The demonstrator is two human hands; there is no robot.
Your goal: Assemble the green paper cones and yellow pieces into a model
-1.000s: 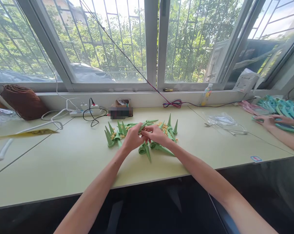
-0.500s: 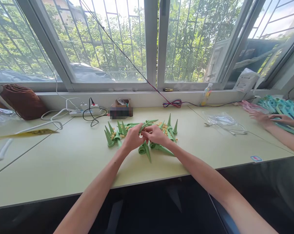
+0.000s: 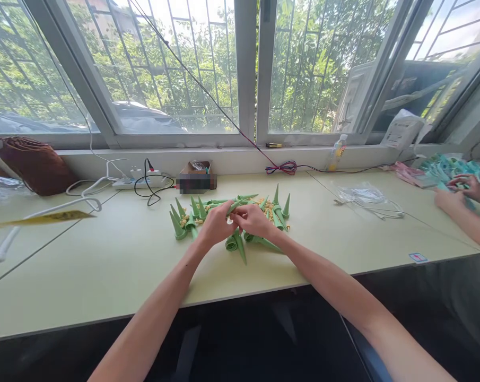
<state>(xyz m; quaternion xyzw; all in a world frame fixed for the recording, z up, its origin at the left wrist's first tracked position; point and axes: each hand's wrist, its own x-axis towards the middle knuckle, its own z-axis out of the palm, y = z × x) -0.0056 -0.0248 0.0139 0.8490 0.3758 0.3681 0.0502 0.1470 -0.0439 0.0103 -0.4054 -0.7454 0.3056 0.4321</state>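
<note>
My left hand is closed around a green plastic cone-shaped spike, whose tip points up and to the right. Against it, my right hand has its fingers pinched together at the spike's lower end; what they pinch is hidden. Similar green cones stand upright on the left, and more cones stand on the right. In front of my hands lie a spike beside a ring-shaped green cap, and another spike. Small tan pieces are scattered among them.
A small box, a power strip and a brown bag line the table's back. Rightward are a clear plastic bag, a bottle and another person's hands at turquoise parts.
My hands stay almost in the same place, still together on the green spike. The other person's hands have shifted right and closer together.
</note>
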